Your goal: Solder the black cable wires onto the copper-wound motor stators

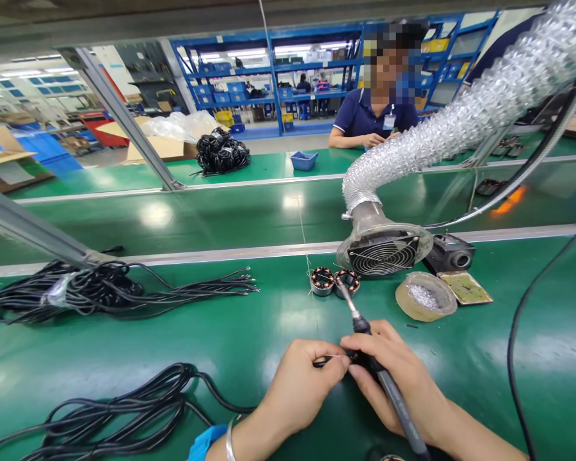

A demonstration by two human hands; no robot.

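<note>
Two copper-wound rings [322, 291] seem unfinished; pale wire [335, 355] is pinched by left hand [301, 378], black soldering iron [390, 388] gripped by right hand [402, 363].

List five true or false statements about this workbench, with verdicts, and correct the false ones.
1. The right hand holds a soldering iron. True.
2. A bangle circles the right wrist. False: the bangle is on the left wrist.
3. Two coils stand side by side on the green bench. True.
4. The tub stands left of the coils. False: the tub stands to their right.
5. The blue tray lies left of the silver hose. True.
</note>
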